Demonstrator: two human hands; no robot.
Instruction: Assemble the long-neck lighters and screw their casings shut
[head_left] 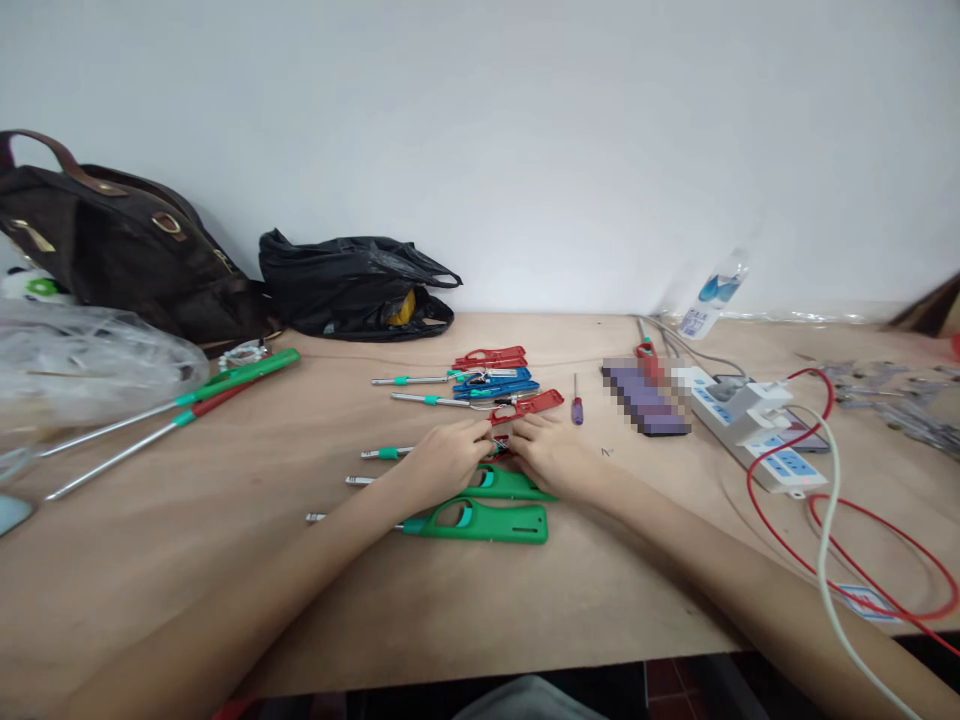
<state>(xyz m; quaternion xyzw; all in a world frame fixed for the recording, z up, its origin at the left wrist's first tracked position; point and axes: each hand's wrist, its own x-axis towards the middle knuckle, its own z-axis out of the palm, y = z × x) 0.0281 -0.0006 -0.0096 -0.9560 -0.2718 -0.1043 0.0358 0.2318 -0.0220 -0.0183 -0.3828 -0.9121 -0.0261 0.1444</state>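
Note:
At the middle of the table my left hand point(452, 452) and my right hand point(546, 452) meet over a red long-nosed lighter point(500, 447), both with fingers closed on it. Its metal barrel with a turquoise collar point(388, 453) sticks out left of my left hand; most of the body is hidden. Just in front lie two green lighters, the nearer one point(510, 523) whole in its casing. Beyond my fingertips is an opened red lighter casing point(527, 406), and past it opened blue lighter parts point(495, 388) and a red casing half point(491, 357).
A purple screwdriver point(577, 402) and a blurred-out phone point(646, 397) lie to the right, near a power strip point(757, 435) with red and white cables. A bottle point(716, 293), black bag point(352, 285), backpack point(127, 245) and assembled lighters point(236, 375) stand around.

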